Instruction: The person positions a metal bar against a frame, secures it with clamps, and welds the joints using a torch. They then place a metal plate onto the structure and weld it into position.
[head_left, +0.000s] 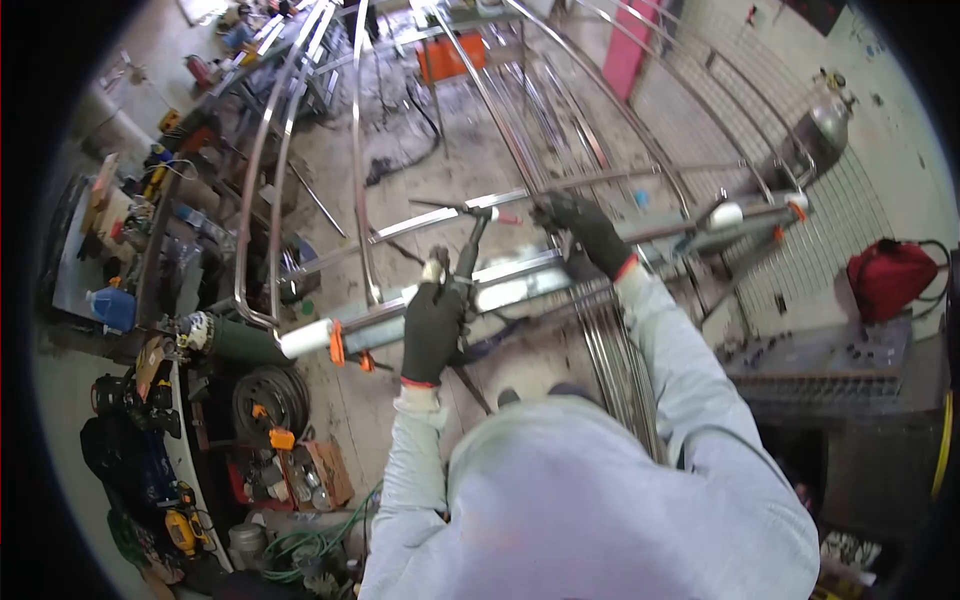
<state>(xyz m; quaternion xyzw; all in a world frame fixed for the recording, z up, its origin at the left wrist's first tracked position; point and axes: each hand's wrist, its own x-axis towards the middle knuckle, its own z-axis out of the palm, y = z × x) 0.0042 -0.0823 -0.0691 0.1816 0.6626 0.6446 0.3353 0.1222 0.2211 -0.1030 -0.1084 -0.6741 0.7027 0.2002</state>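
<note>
My left hand [432, 328], in a black glove with a red cuff, is closed around the handle of a TIG welding torch [474, 240]. The torch's pinkish nozzle [508, 217] points right, toward my right hand [588, 232]. That hand wears a matching glove, and its fingers are curled just beyond the nozzle; whatever they pinch, if anything, is too small to see. Beneath both hands runs a shiny metal tube [520, 268], part of a large frame of bent tubes [357, 150]. Orange clamps [337, 343] grip the tube's left end near a white roll-like piece [305, 339].
A gas cylinder [826, 125] stands at the right by a wire mesh panel. Nearby are a red bag [893, 280] and a perforated metal bench [815, 362]. Cluttered shelves, a coiled hose [270, 400] and a yellow power drill [184, 525] lie left. Long tubes [618, 360] lie below the frame.
</note>
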